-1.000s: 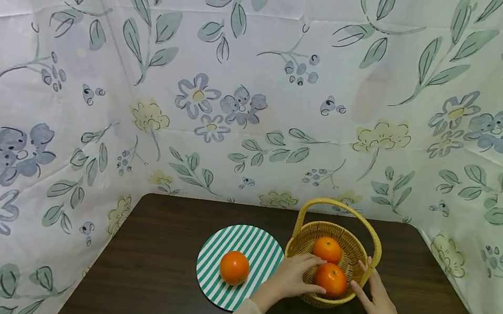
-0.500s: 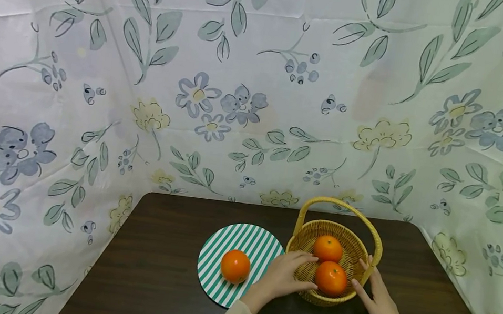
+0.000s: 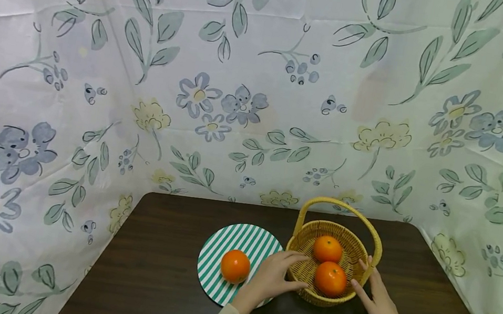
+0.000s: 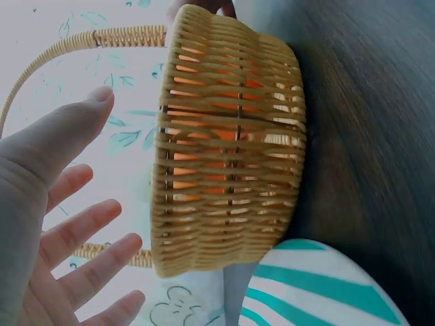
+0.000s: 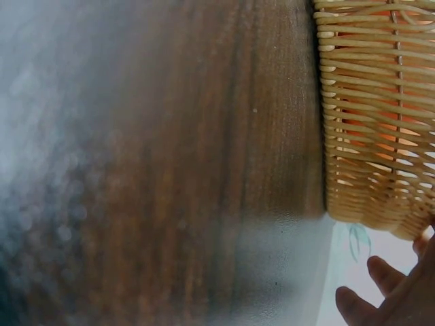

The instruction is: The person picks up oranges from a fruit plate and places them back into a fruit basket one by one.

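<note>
A woven yellow basket with a tall arched handle stands on the table, two mandarin oranges inside it. My left hand is at the basket's left rim, fingers spread and thumb apart, holding nothing; the left wrist view shows the same loose fingers beside the wickerwork. On the right side my right hand holds the basket at the handle's base, thumb and fingertips on either side of it. Its lower fingers stick out past the wall in the right wrist view.
Left of the basket lies a round green-and-white striped placemat bearing an orange. Both are on a dark wooden table. Floral cloth hangs behind and at both sides.
My left hand has drawn back leftward from the front mandarin, out of the basket to its left rim. The right hand, basket and fruit stay where they were.
</note>
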{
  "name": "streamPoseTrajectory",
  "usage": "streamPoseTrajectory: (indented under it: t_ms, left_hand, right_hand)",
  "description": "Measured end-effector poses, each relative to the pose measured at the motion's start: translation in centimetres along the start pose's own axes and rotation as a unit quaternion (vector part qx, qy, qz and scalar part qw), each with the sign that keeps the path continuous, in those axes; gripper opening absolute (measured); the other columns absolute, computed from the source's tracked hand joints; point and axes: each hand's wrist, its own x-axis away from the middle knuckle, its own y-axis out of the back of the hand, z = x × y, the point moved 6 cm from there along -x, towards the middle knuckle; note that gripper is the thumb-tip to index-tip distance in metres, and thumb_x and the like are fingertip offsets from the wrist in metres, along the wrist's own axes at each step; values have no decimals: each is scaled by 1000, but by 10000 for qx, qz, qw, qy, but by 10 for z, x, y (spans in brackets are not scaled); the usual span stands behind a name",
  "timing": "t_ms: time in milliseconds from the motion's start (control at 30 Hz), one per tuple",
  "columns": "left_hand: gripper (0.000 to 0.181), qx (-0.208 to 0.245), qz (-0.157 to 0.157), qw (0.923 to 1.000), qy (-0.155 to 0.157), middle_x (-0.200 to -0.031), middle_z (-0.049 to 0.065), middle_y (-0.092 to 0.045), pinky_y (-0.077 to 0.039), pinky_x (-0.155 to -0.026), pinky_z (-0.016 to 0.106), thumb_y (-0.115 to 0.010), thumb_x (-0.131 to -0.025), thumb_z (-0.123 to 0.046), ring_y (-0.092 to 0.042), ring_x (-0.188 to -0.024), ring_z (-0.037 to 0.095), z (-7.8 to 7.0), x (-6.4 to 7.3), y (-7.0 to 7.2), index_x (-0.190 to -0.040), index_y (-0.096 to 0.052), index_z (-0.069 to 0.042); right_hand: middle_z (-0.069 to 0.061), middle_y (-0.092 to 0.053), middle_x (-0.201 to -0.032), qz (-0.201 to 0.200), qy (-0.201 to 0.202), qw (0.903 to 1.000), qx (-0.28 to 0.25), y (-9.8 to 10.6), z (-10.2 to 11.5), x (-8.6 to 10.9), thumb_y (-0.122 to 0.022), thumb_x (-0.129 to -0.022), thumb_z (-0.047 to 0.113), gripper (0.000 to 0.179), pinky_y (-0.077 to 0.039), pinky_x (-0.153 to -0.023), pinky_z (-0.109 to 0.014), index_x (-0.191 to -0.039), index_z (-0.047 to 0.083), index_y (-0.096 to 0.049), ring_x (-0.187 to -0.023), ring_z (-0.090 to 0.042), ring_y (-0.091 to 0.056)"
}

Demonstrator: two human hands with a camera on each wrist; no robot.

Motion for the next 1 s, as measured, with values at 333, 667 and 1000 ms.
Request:
streamPoseTrajectory:
  t_ms: [333, 667, 1000]
  left_hand:
    - [57, -164, -26, 9999, -29, -128, -6, -56, -46, -94, 30, -65, -80, -51, -54, -113, 10, 5, 5, 7, -131, -52, -28]
    - [58, -274, -12, 9995, -140, -128, -9, -55, -45, -95, 30, -65, -80, -52, -53, -115, 10, 10, 14, 14, -132, -51, -29]
    - [56, -371, -101, 9991, -168, -129, -7, -55, -45, -96, 34, -65, -81, -50, -53, -115, 11, 21, 20, 17, -130, -53, -26]
  right_hand:
    - [-4, 9, -156, 19, -82, 10000, 25, 1, 1, 0, -49, -97, 26, 63, -25, -82, -76, -149, 12, -17, -135, -49, -11]
    - [0, 10, -156, 45, -115, 9999, 12, -1, 0, 0, -49, -97, 27, 63, -24, -82, -76, -149, 13, -17, -136, -49, -10]
    - [-1, 10, -156, 49, -100, 9999, 23, -1, -1, -1, -49, -97, 27, 63, -24, -82, -76, -150, 14, -17, -135, -50, -10]
